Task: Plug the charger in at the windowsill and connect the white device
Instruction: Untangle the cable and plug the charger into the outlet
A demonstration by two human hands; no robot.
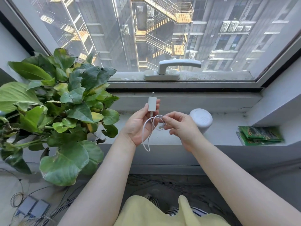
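Note:
My left hand (pixel 138 124) holds a small white charger block (pixel 152 104) upright between thumb and fingers, prongs pointing up toward the window. A white cable (pixel 145 137) leaves the block's bottom and loops down below my palm. My right hand (pixel 180 126) pinches the cable near its free plug end (pixel 161 127). The white device (pixel 201 119), a rounded cylinder, stands on the windowsill (pixel 224 136) just right of my right hand, untouched. No socket is visible.
A large leafy potted plant (pixel 61 111) fills the sill's left side. Green packets (pixel 259 135) lie at the sill's right end. A window handle (pixel 172 69) sits on the frame above. Thin wires and boxes (pixel 32 207) lie on the floor lower left.

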